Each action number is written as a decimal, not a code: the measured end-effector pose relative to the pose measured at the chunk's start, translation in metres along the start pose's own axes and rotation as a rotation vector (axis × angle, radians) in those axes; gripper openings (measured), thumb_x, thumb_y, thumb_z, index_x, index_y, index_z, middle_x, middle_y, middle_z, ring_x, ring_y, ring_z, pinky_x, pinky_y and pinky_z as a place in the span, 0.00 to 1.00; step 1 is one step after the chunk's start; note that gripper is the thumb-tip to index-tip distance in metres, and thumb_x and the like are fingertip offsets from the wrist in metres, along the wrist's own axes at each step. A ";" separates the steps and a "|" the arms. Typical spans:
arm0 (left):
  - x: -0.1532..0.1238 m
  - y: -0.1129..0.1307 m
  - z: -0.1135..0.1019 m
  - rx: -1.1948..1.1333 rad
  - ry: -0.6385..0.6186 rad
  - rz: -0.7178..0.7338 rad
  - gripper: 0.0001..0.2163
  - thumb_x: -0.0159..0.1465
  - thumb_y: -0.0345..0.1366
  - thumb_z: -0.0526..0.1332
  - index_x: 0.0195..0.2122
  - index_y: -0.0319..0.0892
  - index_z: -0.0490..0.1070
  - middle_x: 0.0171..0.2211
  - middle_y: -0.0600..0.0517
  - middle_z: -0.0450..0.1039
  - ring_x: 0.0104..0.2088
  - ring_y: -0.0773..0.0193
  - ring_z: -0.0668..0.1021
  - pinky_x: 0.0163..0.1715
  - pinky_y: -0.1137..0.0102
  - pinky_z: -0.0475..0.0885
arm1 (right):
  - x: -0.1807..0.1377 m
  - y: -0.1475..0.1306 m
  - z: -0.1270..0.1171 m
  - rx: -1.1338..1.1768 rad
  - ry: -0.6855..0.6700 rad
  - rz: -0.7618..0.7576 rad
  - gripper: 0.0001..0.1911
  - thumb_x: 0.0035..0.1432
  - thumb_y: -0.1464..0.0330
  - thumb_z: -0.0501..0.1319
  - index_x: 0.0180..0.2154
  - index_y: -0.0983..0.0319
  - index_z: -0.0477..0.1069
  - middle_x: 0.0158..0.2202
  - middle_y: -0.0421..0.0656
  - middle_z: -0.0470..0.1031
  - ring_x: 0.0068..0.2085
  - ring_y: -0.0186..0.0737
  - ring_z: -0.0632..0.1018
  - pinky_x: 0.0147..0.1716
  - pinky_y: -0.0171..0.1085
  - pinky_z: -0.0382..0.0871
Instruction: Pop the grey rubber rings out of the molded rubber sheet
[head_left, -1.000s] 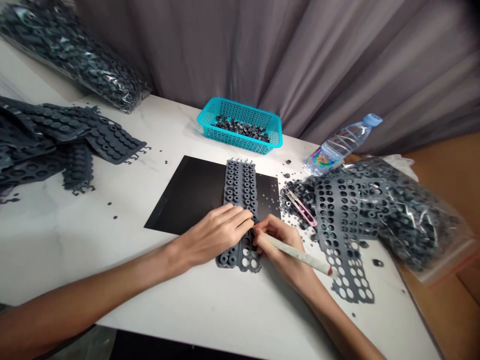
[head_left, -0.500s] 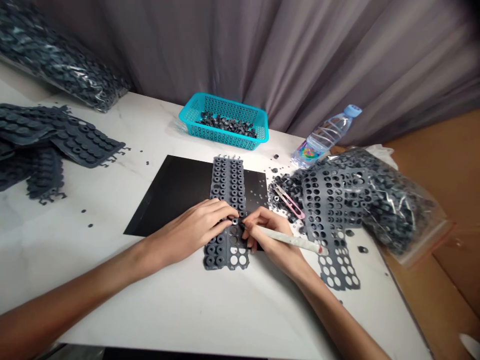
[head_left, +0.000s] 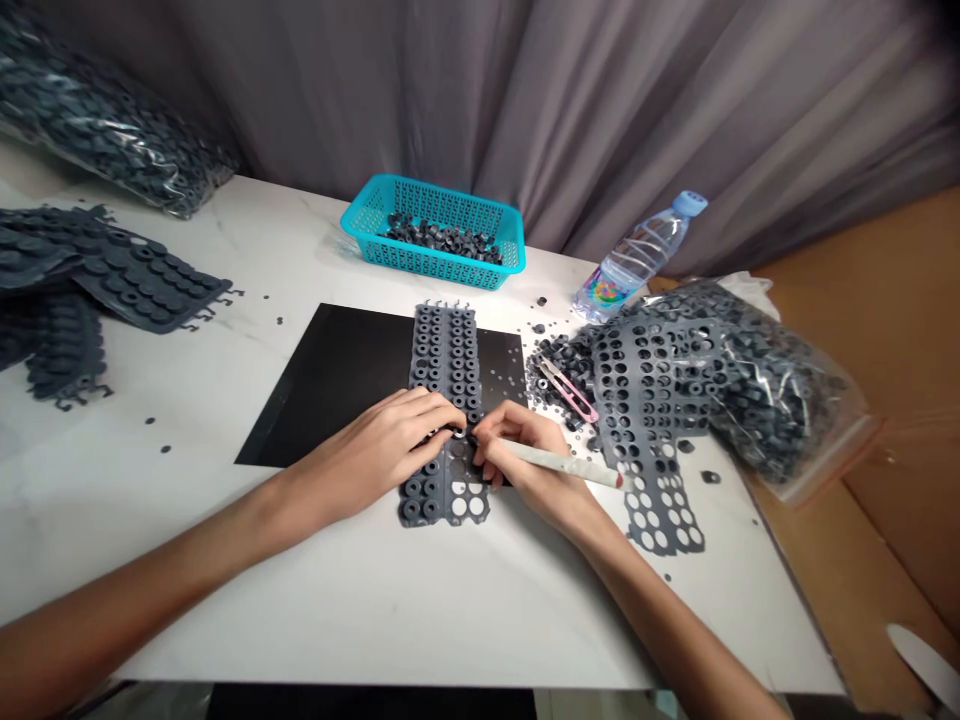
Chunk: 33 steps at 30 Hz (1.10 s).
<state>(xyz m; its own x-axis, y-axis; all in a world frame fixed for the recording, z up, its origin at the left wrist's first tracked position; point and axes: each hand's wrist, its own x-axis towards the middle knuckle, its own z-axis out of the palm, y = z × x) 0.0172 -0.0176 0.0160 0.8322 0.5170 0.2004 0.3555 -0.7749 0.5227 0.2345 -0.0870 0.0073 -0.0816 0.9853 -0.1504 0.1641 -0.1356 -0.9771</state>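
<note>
Left hand (head_left: 375,445) shifted slightly leftward on grey strip (head_left: 446,350).

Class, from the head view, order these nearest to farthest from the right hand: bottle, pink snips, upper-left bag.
1. Pink snips, just beyond the right hand
2. Bottle, farther back on the right
3. Upper-left bag, far off to the left

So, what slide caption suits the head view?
Left fingers rest on the strip; right fingers grip a pale tool.

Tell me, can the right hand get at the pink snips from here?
Probably yes: the pink snips lie uncovered just beyond the right hand, though it holds the white pen-like tool.
</note>
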 end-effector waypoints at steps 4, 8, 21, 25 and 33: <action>0.000 0.001 0.004 0.140 0.014 0.063 0.09 0.77 0.30 0.53 0.52 0.41 0.72 0.50 0.48 0.77 0.50 0.56 0.77 0.55 0.60 0.69 | -0.001 0.000 0.000 -0.049 0.002 -0.010 0.01 0.62 0.70 0.61 0.36 0.60 0.70 0.29 0.38 0.74 0.27 0.34 0.76 0.25 0.31 0.69; -0.002 0.002 0.011 0.295 0.011 0.129 0.10 0.77 0.28 0.52 0.54 0.39 0.71 0.51 0.46 0.76 0.50 0.54 0.77 0.55 0.57 0.71 | -0.001 0.003 -0.001 -0.074 -0.012 -0.017 0.02 0.63 0.71 0.60 0.36 0.60 0.70 0.29 0.37 0.74 0.27 0.34 0.76 0.25 0.31 0.67; 0.001 -0.001 0.005 -0.093 0.041 -0.013 0.09 0.78 0.32 0.54 0.48 0.41 0.74 0.47 0.50 0.77 0.49 0.61 0.78 0.54 0.66 0.72 | -0.001 0.007 -0.006 0.086 -0.001 -0.017 0.03 0.65 0.70 0.61 0.36 0.60 0.70 0.29 0.38 0.77 0.25 0.34 0.76 0.24 0.32 0.72; 0.000 -0.003 0.001 -0.160 0.022 -0.061 0.09 0.77 0.35 0.56 0.53 0.42 0.74 0.50 0.50 0.75 0.52 0.60 0.77 0.55 0.66 0.71 | -0.002 0.001 -0.012 0.101 0.021 -0.038 0.08 0.68 0.63 0.63 0.37 0.60 0.71 0.29 0.39 0.77 0.23 0.33 0.75 0.23 0.32 0.72; 0.000 -0.005 0.003 -0.120 0.017 -0.060 0.11 0.77 0.33 0.55 0.56 0.42 0.74 0.53 0.49 0.74 0.56 0.59 0.75 0.59 0.65 0.69 | -0.004 -0.004 -0.021 -0.158 -0.006 -0.051 0.11 0.65 0.59 0.68 0.37 0.61 0.79 0.29 0.41 0.78 0.30 0.36 0.79 0.30 0.33 0.72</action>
<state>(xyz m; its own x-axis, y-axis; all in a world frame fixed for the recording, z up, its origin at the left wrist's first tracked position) 0.0165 -0.0150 0.0112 0.8030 0.5683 0.1796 0.3502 -0.6937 0.6294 0.2550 -0.0878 0.0147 -0.0994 0.9898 -0.1022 0.3126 -0.0664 -0.9476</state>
